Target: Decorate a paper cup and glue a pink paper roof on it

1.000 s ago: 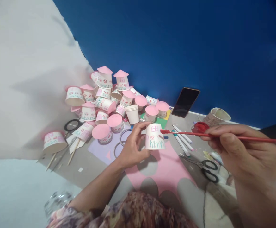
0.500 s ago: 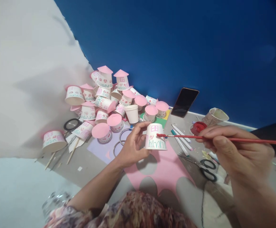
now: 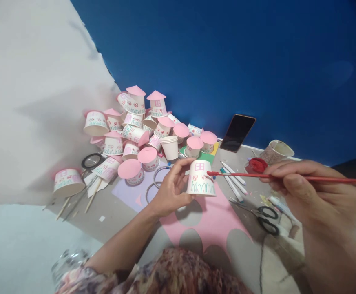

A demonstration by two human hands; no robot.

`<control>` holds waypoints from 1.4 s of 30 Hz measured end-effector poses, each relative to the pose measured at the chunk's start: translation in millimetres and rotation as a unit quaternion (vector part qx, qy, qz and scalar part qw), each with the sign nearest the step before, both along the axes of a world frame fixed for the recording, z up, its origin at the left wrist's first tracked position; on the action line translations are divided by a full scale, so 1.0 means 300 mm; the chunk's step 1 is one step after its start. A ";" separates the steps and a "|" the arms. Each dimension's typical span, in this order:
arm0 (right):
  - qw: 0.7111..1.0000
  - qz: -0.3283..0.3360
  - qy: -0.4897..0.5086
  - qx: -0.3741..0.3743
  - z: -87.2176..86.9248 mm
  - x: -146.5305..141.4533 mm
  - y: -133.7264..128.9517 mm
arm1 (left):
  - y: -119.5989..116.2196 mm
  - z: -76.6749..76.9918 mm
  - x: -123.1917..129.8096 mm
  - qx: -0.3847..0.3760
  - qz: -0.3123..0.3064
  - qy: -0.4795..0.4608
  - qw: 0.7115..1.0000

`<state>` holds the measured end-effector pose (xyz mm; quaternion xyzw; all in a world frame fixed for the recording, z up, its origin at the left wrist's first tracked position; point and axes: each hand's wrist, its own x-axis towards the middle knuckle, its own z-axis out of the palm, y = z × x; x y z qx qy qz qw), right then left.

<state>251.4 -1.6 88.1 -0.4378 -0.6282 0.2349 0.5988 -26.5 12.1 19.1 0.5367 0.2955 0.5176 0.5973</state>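
My left hand (image 3: 175, 188) grips an upturned white paper cup (image 3: 200, 188) by its left side. The cup bears a pink window, green grass strokes and small red marks. My right hand (image 3: 315, 192) is closed round a thin red paintbrush (image 3: 248, 175). The brush's red-coated tip is at the cup's right side, above the grass; I cannot tell whether it touches. Just beyond my right fingers is a small pot of red paint (image 3: 256, 165), partly hidden by them.
Many decorated cups with pink paper roofs (image 3: 148, 155) are heaped at the back left, beside stacked plain cups (image 3: 169, 147). A phone (image 3: 238, 132) leans on the blue wall. Markers (image 3: 234, 177), scissors (image 3: 263, 216) and cut pink paper (image 3: 214, 220) lie on the table.
The brush tip has shifted right across the cup, and my right hand has moved slightly right with it. More red marks show on the cup, which has turned a little in my left hand.
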 end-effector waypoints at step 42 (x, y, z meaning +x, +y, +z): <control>0.997 0.062 0.016 0.036 0.002 0.009 0.016 | -0.006 -0.002 0.005 -0.024 -0.041 -0.018 0.999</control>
